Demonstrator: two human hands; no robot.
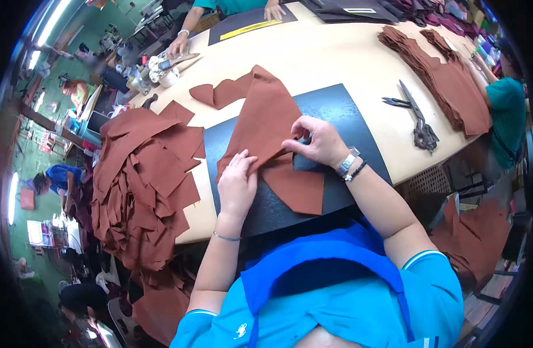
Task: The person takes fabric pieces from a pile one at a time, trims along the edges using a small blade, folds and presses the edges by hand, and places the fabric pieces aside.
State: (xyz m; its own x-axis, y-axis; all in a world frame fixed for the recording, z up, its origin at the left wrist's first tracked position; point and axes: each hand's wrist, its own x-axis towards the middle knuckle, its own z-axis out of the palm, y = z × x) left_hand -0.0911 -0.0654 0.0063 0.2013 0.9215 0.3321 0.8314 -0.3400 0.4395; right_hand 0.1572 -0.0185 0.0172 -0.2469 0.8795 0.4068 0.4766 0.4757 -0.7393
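Observation:
A brown fabric piece (263,110) lies folded across a dark cutting board (342,116) in front of me. My left hand (238,182) rests on its near edge, fingers stretched out and pressing lightly. At the fabric's right edge is my right hand (318,142), its fingers curled and its thumb pointing left. Something small and dark shows inside that hand, but I cannot make out what it is. Below the hands, a smaller brown piece (301,188) lies on the board. A narrow brown strip (223,91) extends past the board's far side.
Left of the board, a heap of brown pieces (144,174) hangs over the table edge. Metal scissors (420,119) lie to the right, near stacked brown fabric (446,87). Across the table (336,52), a co-worker's hands rest by a yellow strip (249,29). Another person sits at right.

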